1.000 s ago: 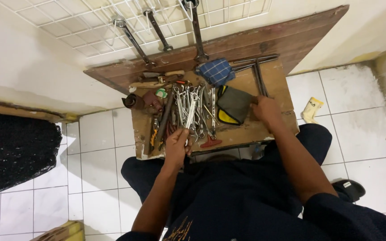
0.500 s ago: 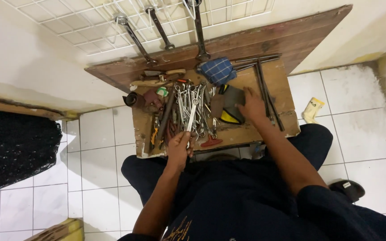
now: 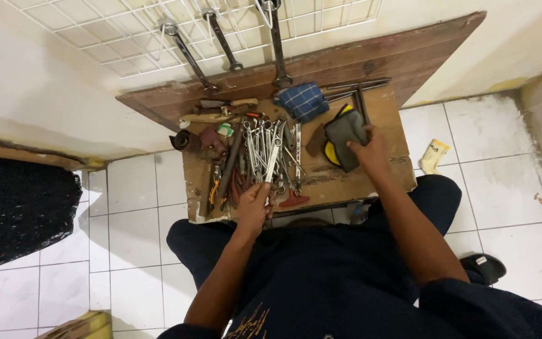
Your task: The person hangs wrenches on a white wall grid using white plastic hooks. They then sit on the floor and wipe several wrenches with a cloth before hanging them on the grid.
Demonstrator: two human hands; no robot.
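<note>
While I look down from the head camera, my left hand (image 3: 253, 204) sits at the near edge of the wooden desk (image 3: 384, 176), fingers curled onto the low end of the pile of spanners (image 3: 270, 154), apparently to sort through it; whether it grips one I cannot tell. Further right, a blue checked cloth (image 3: 302, 100) lies by the wall. My right hand (image 3: 370, 150) presses on the dark pouch with yellow trim (image 3: 341, 135), fingers closed over its edge.
</note>
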